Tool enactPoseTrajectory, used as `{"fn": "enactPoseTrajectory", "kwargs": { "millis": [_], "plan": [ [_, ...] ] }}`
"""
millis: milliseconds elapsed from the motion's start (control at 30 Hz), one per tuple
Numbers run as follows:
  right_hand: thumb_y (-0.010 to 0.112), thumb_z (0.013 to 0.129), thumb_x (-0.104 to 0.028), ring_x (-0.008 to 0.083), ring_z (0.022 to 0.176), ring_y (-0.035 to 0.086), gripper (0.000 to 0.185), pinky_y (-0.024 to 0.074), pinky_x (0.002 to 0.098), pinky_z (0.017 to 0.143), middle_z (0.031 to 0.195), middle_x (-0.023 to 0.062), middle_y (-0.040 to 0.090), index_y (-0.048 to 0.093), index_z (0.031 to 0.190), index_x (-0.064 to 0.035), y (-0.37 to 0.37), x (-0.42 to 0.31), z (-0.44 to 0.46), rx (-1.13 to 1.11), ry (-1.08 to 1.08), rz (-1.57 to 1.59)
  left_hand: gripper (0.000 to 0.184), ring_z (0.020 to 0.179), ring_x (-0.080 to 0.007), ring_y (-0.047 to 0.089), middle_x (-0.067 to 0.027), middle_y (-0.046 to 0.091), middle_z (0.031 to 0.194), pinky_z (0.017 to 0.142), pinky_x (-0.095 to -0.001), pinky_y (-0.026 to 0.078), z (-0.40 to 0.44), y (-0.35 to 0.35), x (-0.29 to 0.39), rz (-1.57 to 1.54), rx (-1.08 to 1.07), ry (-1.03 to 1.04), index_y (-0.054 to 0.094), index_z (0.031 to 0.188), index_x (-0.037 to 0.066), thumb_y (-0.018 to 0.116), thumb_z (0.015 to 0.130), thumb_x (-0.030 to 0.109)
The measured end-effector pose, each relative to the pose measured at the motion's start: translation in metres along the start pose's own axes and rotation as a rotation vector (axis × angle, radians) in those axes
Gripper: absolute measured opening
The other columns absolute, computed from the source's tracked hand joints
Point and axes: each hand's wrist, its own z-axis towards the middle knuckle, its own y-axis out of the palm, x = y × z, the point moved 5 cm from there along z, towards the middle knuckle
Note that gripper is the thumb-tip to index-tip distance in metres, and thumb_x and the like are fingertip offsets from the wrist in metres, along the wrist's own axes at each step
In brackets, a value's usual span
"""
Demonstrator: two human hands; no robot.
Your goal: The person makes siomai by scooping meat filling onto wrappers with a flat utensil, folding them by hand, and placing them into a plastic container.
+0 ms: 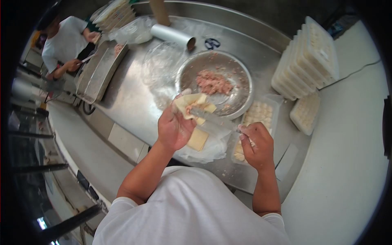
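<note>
Over the table (130,83), the left hand (175,131) cradles a dough wrapper (188,99) bearing minced meat (189,108), and the right hand (259,146) grips a spatula (209,117), its tip at the meat. A metal bowl (242,93) sits just beyond.

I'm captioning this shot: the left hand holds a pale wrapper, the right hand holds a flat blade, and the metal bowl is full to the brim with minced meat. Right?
Not quite: in the head view, the minced meat covers only part of the metal bowl. The left hand does hold a pale wrapper and the right hand a flat blade.
</note>
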Motion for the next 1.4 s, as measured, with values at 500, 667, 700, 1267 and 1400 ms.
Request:
{"fn": "enactPoseTrajectory", "kwargs": {
  "millis": [500,667,700,1267,1400],
  "plan": [
    [0.072,0.083,-0.015,0.0235,0.072,0.063,0.017,0.0509,0.0345,0.064,0.083,0.0069,0.063,0.071,0.096,-0.0051,-0.055,0.02,-0.038,-0.093,0.26,-0.209,0.024,0.082,-0.0216,0.066,-0.0117,0.065,0.086,0.076,-0.0352,0.052,0.027,-0.012,-0.031,1.674,0.002,0.248,0.062,0.097,0.002,0.079,0.082,0.009],
    [0.075,0.088,-0.02,0.0103,0.062,0.055,0.019,0.0462,0.0274,0.058,0.074,0.0003,0.06,0.066,0.093,-0.0031,0.014,0.05,-0.064,0.007,0.605,0.368,0.019,0.08,-0.0088,0.059,-0.004,0.061,0.083,0.07,-0.03,0.05,0.029,-0.007,-0.065,1.225,-0.015,0.133,0.058,0.088,0.004,0.066,0.096,0.02],
    [0.072,0.091,-0.021,0.0052,0.06,0.049,0.021,0.043,0.0253,0.054,0.069,-0.002,0.057,0.064,0.096,-0.0032,0.027,0.046,-0.07,0.084,0.576,0.571,0.014,0.083,-0.0089,0.059,-0.0034,0.062,0.089,0.072,-0.0299,0.051,0.025,-0.005,-0.08,1.008,-0.08,0.138,0.059,0.093,0.005,0.061,0.098,0.018],
    [0.071,0.091,-0.015,0.0121,0.082,0.059,0.024,0.0483,0.0261,0.078,0.091,0.0026,0.064,0.063,0.108,-0.0003,-0.048,0.132,-0.123,0.403,0.877,0.584,0.017,0.094,-0.0316,0.067,-0.0148,0.068,0.103,0.079,-0.0377,0.054,0.069,0.022,-0.173,1.711,-0.676,0.001,0.071,0.095,0.002,0.078,0.08,0.008],
    [0.07,0.091,-0.015,0.0129,0.089,0.059,0.023,0.0473,0.0271,0.085,0.095,0.0039,0.064,0.064,0.107,0.0001,-0.054,0.171,-0.16,0.633,1.056,0.499,0.018,0.09,-0.0341,0.065,-0.0169,0.065,0.098,0.079,-0.0402,0.052,0.081,-0.002,-0.219,1.717,-0.695,-0.015,0.069,0.093,0.0,0.076,0.079,0.009]
  ]
}}
